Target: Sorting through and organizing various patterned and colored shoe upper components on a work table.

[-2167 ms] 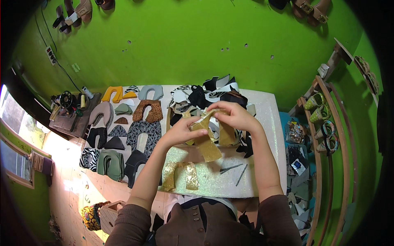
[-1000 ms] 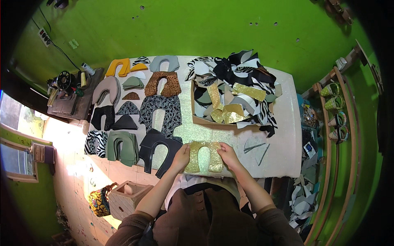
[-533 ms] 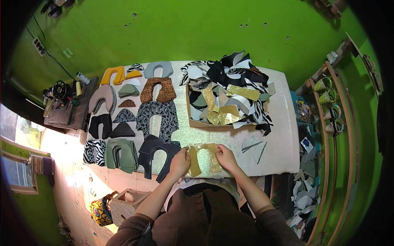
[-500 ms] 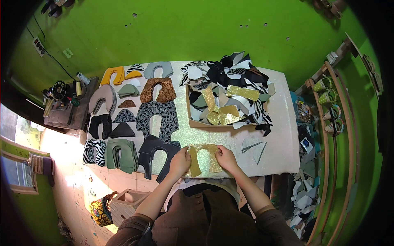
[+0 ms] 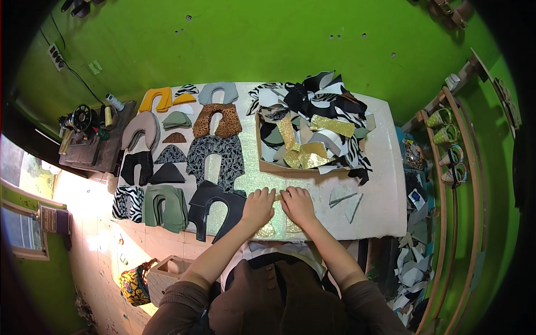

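Observation:
At the table's front edge, my left hand [image 5: 259, 207] and my right hand [image 5: 298, 206] lie close together, palms down with bent fingers. Both are closed on the top bend of a gold glitter U-shaped material piece [image 5: 267, 229]. Its legs show below the hands, while most of the bend is covered by my fingers. To the left of my left hand lies a black U-shaped piece [image 5: 199, 207], and beyond it a grey-black patterned stack [image 5: 194, 161]. Thin grey offcuts [image 5: 352, 207] lie to the right of my right hand.
A cardboard box [image 5: 273, 167] heaped with scraps, gold ones [image 5: 312, 156] among them, stands at the back of the white table [image 5: 385, 195]. Green stacks [image 5: 166, 207] and other cut pieces fill its left side. A sewing machine [image 5: 84, 120] stands farther left; a wooden shoe rack [image 5: 446, 223] is right.
Both hands have moved inward and slightly away from me, from the gold piece's outer sides onto its top bend. They have turned palms down, covering more of it.

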Tool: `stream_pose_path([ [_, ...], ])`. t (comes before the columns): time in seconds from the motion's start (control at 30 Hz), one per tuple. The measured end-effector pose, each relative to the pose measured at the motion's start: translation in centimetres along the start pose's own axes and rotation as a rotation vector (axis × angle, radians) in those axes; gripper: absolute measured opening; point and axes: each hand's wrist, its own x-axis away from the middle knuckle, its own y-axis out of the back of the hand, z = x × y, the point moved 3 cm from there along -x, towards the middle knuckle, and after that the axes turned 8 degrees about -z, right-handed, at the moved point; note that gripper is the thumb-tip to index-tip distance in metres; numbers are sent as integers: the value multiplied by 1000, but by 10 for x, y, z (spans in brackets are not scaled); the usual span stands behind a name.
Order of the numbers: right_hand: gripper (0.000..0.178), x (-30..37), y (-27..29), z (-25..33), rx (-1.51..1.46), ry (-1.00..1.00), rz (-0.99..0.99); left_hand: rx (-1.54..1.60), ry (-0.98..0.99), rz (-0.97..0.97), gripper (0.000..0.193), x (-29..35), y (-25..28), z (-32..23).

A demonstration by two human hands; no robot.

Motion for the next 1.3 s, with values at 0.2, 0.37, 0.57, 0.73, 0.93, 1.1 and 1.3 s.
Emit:
stream_pose_path([
  [0.2,37,4,-2,3,42,12,-145,23,10,177,46,-3,-6,8],
  [0.37,48,14,-7,11,33,-19,-89,-29,-68,3,52,10,-10,6],
  [0.57,49,25,-18,9,63,-54,-28,-79,-24,71,61,27,-24,10],
  [0.73,47,21,-7,13,52,-48,-67,-53,11,80,61,20,-17,5],
  [0.93,31,-15,70,25,-72,100,-594,277,12,-366,38,-20,54,-6],
  [1.1,24,-73,101,-15,-117,-52,-665,290,18,-463,38,-61,75,-2],
  [1.3,31,-98,93,-29,-70,-174,-361,370,92,-377,40,-84,74,6],
])
